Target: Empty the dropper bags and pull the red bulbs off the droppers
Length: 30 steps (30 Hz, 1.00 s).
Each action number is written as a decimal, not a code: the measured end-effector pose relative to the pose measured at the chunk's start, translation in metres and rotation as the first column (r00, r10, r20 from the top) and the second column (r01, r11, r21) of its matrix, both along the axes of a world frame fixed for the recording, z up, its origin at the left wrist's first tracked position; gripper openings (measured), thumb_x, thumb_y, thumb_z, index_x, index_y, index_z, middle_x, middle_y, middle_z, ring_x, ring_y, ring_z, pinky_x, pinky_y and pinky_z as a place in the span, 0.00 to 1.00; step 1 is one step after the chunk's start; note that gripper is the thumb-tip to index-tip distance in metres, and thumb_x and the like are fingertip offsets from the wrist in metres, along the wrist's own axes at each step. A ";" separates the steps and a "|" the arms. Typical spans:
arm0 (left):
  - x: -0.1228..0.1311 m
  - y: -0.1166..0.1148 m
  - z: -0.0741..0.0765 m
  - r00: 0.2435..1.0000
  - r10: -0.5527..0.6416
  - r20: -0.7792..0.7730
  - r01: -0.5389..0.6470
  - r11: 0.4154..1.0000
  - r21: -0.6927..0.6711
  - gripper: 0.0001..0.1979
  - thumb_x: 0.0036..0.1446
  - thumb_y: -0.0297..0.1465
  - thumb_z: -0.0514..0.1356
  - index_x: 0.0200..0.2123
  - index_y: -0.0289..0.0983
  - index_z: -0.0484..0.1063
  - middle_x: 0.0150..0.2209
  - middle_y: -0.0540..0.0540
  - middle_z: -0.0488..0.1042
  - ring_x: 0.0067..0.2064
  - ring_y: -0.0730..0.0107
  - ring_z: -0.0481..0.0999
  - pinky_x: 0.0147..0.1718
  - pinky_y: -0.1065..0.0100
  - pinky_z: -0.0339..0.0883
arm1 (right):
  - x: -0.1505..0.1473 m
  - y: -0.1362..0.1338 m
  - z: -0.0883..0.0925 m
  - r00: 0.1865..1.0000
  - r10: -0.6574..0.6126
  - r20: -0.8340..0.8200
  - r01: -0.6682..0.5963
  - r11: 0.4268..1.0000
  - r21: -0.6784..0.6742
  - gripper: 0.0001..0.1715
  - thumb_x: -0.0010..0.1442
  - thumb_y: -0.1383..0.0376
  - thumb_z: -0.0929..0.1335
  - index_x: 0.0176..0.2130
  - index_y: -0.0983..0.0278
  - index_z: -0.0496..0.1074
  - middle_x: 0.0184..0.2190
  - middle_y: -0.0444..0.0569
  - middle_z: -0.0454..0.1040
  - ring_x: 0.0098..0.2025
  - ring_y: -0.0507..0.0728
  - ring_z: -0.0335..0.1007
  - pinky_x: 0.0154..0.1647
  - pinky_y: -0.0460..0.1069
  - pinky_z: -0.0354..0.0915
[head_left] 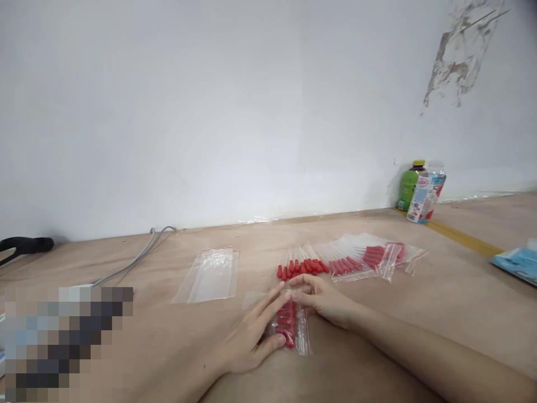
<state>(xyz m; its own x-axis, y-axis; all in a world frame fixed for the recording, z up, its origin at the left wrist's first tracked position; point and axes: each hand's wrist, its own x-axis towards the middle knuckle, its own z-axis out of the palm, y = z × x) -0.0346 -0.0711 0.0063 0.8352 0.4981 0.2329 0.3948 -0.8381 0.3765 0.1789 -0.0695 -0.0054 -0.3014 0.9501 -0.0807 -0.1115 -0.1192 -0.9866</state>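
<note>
My left hand (251,336) lies flat, fingers stretched, pressing on a small clear zip bag (293,330) filled with red-bulbed droppers on the wooden table. My right hand (323,299) pinches the top edge of that same bag with fingers curled. Just beyond the hands lies a loose row of red-bulbed droppers (300,266). Further right sit several filled bags of droppers (369,257).
A stack of empty clear zip bags (212,274) lies to the left. A grey cable (138,257) runs along the table. A green bottle (409,187) and a clear bottle (425,198) stand by the white wall. A blue packet (518,263) is at the right edge.
</note>
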 end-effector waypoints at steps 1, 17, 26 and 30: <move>-0.001 0.001 -0.001 0.999 0.033 -0.007 -0.033 0.999 -0.012 0.32 0.59 0.34 0.51 0.62 0.43 0.36 0.64 0.44 0.39 0.63 0.62 0.46 0.58 0.58 0.49 | 0.002 -0.002 0.001 0.999 -0.025 -0.022 0.024 0.999 -0.036 0.28 0.42 0.57 0.73 0.40 0.64 0.62 0.27 0.42 0.70 0.31 0.52 0.69 0.35 0.49 0.65; 0.014 0.014 0.006 0.986 0.146 0.075 -0.155 0.979 0.134 0.17 0.61 0.28 0.47 0.53 0.43 0.62 0.56 0.43 0.60 0.55 0.64 0.62 0.51 0.61 0.62 | -0.009 -0.009 0.000 0.990 -0.134 0.041 0.139 0.976 -0.165 0.33 0.36 0.70 0.74 0.37 0.63 0.52 0.19 0.35 0.66 0.19 0.49 0.66 0.23 0.47 0.66; 0.034 0.032 0.013 0.989 -0.145 0.032 0.125 0.930 0.346 0.13 0.62 0.28 0.47 0.40 0.37 0.71 0.44 0.44 0.70 0.45 0.69 0.69 0.43 0.68 0.65 | -0.008 -0.006 -0.002 0.995 -0.100 0.024 0.102 0.987 -0.125 0.36 0.32 0.64 0.76 0.34 0.62 0.51 0.17 0.34 0.66 0.16 0.49 0.64 0.20 0.46 0.64; 0.034 0.036 0.007 0.992 -0.119 0.044 0.095 0.926 0.366 0.12 0.61 0.28 0.47 0.35 0.36 0.71 0.40 0.46 0.72 0.39 0.72 0.71 0.39 0.71 0.66 | -0.004 -0.005 -0.003 0.998 -0.043 -0.054 0.036 0.992 -0.123 0.33 0.34 0.63 0.75 0.34 0.62 0.53 0.19 0.35 0.67 0.20 0.49 0.68 0.27 0.47 0.66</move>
